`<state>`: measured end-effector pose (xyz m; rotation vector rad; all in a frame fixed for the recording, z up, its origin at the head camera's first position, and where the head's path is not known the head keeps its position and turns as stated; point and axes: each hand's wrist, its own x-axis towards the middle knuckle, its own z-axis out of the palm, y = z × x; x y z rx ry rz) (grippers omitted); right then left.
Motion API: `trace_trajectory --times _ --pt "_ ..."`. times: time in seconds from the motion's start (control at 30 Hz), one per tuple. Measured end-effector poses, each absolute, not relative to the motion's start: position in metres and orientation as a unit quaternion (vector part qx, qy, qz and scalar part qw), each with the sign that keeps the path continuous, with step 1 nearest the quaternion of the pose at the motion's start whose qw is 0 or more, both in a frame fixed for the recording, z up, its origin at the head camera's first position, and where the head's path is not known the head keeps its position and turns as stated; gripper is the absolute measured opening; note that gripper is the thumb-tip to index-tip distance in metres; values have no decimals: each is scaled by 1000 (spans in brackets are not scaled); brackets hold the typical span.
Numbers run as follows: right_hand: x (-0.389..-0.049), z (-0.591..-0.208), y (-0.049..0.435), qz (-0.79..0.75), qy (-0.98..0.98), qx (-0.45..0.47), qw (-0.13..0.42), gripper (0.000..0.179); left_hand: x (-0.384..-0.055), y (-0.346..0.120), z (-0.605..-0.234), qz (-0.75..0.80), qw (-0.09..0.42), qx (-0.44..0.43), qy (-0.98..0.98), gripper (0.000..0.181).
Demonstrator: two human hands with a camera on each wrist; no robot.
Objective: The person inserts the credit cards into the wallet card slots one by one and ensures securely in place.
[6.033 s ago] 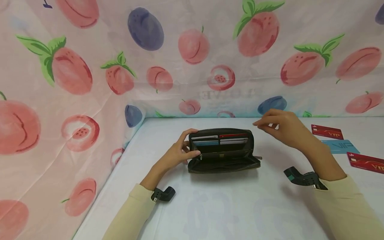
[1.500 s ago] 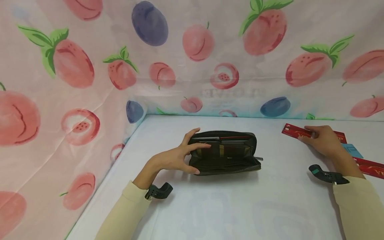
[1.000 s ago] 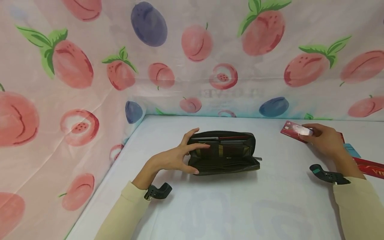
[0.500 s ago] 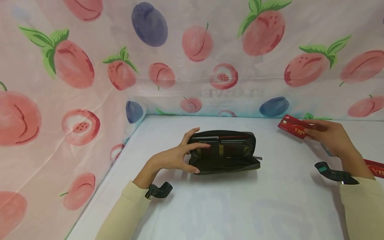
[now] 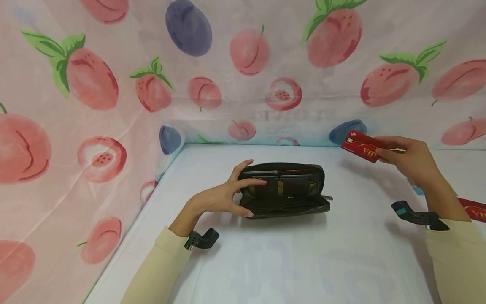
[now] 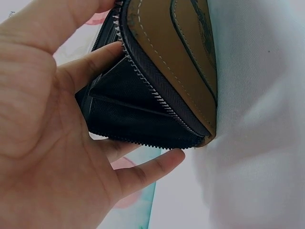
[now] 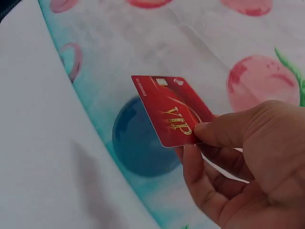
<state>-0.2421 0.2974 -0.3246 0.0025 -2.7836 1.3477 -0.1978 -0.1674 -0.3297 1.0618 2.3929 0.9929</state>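
In the head view a dark zip-around wallet [image 5: 284, 190] stands unzipped on the white table, cards in its upper slots. My left hand [image 5: 222, 196] holds it at its left end: the thumb lies at the lower flap's edge, one finger reaches inside, others are behind the upper part. The left wrist view shows the wallet's brown outer face [image 6: 167, 62] and toothed zipper beside my left hand [image 6: 62, 124]. Above the table to the right, my right hand [image 5: 411, 162] pinches a red VIP card [image 5: 360, 146] between thumb and fingers. The card's printed side shows in the right wrist view [image 7: 167, 112].
Another red VIP card [image 5: 474, 210] lies on the table at the right edge. A blue card [image 5: 418, 191] is mostly hidden behind the right wrist. A fruit-print cloth [image 5: 212, 126] hangs at the back and left of the table [image 5: 296, 261].
My right hand took a red VIP card from the group at the right, lifted it and carried it slightly left. My left hand shifted on the wallet, whose inner pocket now stands wider open.
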Motion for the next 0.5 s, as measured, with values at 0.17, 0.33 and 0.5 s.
trace_trajectory --times 0.17,0.33,0.5 --pt "-238 -309 283 434 -900 24 31 61 -199 -167 -330 347 170 372 844 75" --pt "-232 -301 270 427 -901 56 58 53 -199 -167 -330 347 168 371 845 75" --pt "-229 -298 258 425 -898 86 78 48 -199 -168 -330 345 165 371 846 75"
